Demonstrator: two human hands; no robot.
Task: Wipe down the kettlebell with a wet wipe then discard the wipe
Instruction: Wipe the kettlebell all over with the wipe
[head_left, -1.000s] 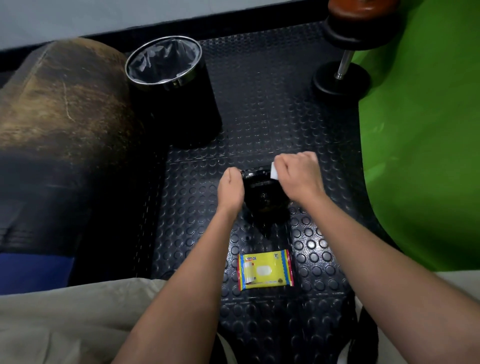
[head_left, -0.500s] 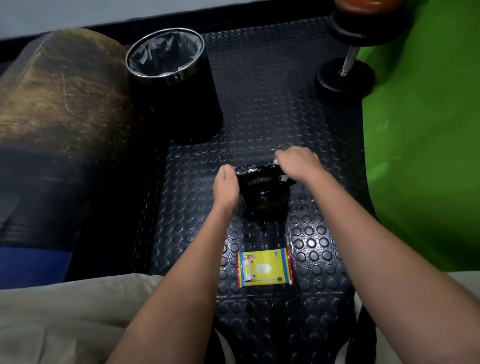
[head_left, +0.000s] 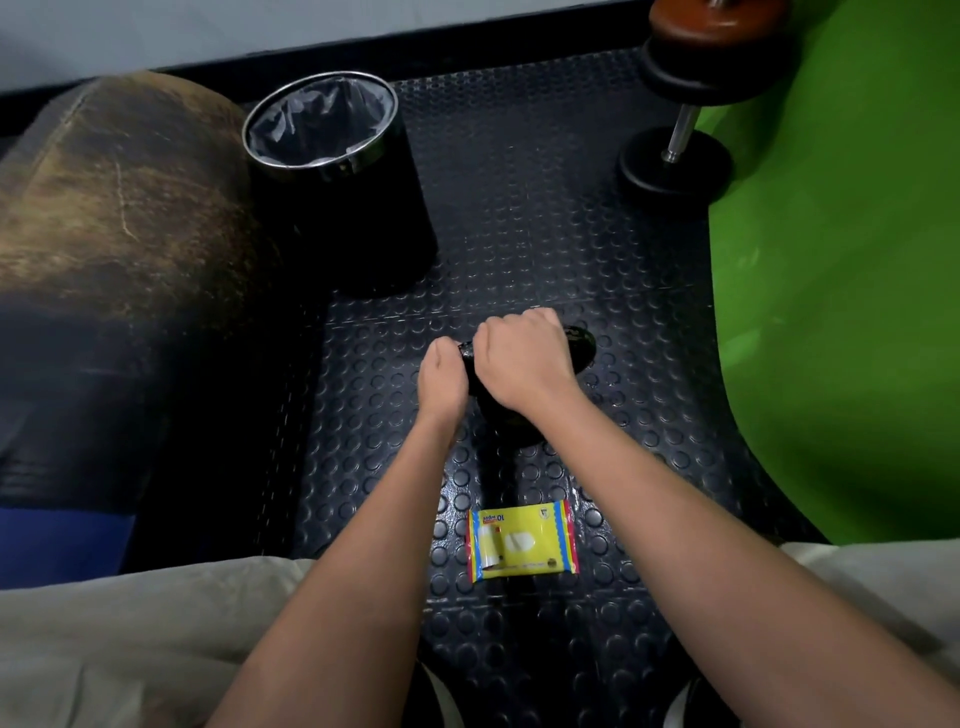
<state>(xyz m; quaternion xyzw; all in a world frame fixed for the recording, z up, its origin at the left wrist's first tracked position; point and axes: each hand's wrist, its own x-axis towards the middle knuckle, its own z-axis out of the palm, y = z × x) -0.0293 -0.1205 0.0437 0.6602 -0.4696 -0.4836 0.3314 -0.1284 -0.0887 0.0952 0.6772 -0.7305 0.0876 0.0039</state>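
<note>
both hands grip black kettlebell

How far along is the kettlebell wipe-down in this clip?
Midway. Done: the wipe pack lies on the floor mat, set aside. In hand: the left hand steadies the kettlebell while the right hand is curled over its handle; the wipe itself is hidden. Left: finishing, then dropping the wipe in the bin.
</note>
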